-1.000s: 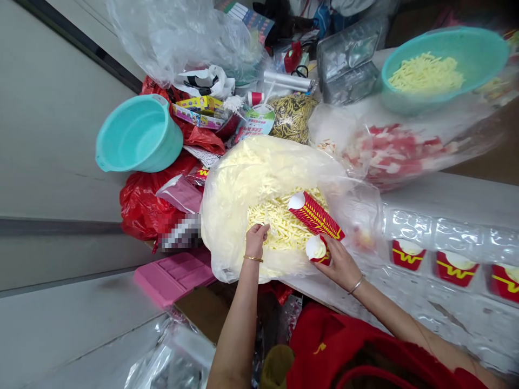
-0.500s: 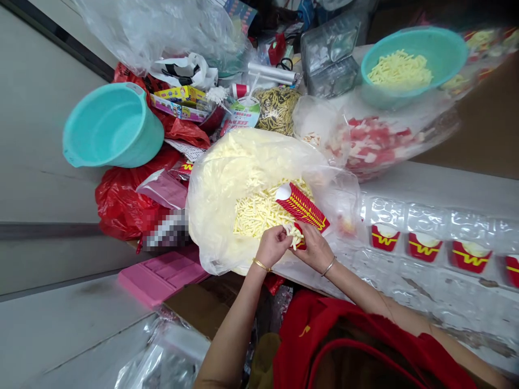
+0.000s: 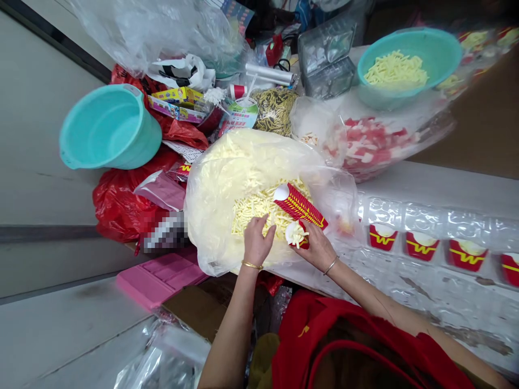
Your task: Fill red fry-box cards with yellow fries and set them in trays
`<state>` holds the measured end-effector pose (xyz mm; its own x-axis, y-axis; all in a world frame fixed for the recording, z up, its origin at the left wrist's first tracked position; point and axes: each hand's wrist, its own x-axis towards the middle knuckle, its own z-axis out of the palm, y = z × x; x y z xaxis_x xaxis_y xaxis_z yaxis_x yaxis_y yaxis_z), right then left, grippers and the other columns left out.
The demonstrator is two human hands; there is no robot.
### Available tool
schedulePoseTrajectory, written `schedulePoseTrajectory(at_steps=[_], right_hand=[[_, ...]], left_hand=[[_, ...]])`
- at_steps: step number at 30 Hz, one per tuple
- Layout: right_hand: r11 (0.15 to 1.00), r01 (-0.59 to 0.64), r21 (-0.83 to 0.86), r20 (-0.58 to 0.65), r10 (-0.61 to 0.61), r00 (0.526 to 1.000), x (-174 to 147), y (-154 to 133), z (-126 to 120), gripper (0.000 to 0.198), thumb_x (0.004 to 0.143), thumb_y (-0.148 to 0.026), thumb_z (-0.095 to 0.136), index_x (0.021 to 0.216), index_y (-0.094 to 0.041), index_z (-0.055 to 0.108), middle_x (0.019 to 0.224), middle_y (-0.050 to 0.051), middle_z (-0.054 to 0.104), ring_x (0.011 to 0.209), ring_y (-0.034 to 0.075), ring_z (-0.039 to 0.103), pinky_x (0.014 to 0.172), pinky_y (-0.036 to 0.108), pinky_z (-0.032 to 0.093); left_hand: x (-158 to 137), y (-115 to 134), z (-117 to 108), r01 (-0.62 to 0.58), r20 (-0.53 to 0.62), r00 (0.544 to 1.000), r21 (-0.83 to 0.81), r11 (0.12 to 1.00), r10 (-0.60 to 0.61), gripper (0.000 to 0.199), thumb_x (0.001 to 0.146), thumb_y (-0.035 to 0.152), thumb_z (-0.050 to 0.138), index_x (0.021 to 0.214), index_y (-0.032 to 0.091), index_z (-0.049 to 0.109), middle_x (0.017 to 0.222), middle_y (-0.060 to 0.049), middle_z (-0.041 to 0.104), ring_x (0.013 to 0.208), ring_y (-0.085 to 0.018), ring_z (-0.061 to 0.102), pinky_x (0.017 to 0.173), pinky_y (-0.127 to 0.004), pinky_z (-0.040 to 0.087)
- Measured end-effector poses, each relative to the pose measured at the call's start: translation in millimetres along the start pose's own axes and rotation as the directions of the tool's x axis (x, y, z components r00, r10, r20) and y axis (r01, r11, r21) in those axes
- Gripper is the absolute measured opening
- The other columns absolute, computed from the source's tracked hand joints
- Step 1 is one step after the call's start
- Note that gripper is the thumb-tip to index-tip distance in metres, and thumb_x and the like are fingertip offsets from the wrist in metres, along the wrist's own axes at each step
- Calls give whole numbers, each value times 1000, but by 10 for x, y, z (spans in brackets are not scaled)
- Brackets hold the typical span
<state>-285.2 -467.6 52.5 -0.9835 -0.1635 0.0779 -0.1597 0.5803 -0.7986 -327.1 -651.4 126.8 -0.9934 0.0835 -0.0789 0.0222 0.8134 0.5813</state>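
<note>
The right hand (image 3: 319, 250) gripped a red carton (image 3: 304, 243) of pale sticks (image 3: 297, 235); the left hand (image 3: 257, 242) (loose, thumb spread) hung over the bag (image 3: 214, 183).

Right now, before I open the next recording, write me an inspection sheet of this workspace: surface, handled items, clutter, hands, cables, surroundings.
Surface: white tabletop, brown worn patches at right.
Handled items: small red-and-yellow paper carton, with pale yellow sticks inside; nested red-and-yellow carton stack lying over the opening of a large translucent plastic bag of loose sticks.
Clutter: round turquoise plastic basin and crumpled red plastic bag at left.
Hands: left hand open beside the loose sticks, contact unclear; right hand gripping the carton.
Cables: nothing seen.
Surroundings: grey wall at left; red-and-yellow cartons in clear moulded plastic trays at right.
</note>
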Motion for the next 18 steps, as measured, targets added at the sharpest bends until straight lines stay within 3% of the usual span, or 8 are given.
schedulePoseTrajectory(at_steps=[1,3,6,12,15,18], right_hand=[[1000,-6,1,-2,6,1000,1,5,1,71,77,-40,64,135,-16,31,125,17,50,116,30,48,96,49,44],[1000,-7,9,5,7,1000,10,2,5,71,76,-38,65,135,-15,31,124,16,51,115,30,48,97,48,43],[999,17,32,10,-17,1000,37,-44,5,69,75,-32,65,134,-16,33,123,15,51,113,29,49,96,48,44],[997,70,34,18,-71,997,22,-167,-49,64,75,-25,61,132,-19,35,119,14,54,111,30,51,93,50,45],[997,73,33,15,-73,997,-23,-164,-87,59,76,-22,60,130,-18,37,116,13,55,108,29,52,92,49,46],[998,61,20,-18,-61,998,-56,-138,-132,59,76,-22,60,130,-16,38,115,14,56,109,29,52,93,47,46]], left_hand=[[-28,13,-48,-46,-7,999,77,996,47,43,83,41,57,120,19,56,104,-9,59,98,-23,54,84,-36,41],[-102,73,-97,-177,86,982,143,974,166,56,80,45,61,129,22,48,115,-10,55,108,-25,49,90,-39,37],[-195,180,-29,-321,228,928,90,943,295,44,85,40,56,126,26,51,116,-8,55,108,-23,48,89,-37,35],[-177,309,226,-203,141,972,108,973,187,21,91,29,45,96,21,64,92,-6,63,92,-19,52,82,-34,33],[-189,410,248,-181,190,969,129,975,155,19,90,24,46,89,20,65,87,-5,64,88,-20,54,80,-35,33],[-241,533,218,-189,252,951,22,982,178,18,88,24,49,96,21,64,91,-6,66,89,-20,57,80,-34,35]])
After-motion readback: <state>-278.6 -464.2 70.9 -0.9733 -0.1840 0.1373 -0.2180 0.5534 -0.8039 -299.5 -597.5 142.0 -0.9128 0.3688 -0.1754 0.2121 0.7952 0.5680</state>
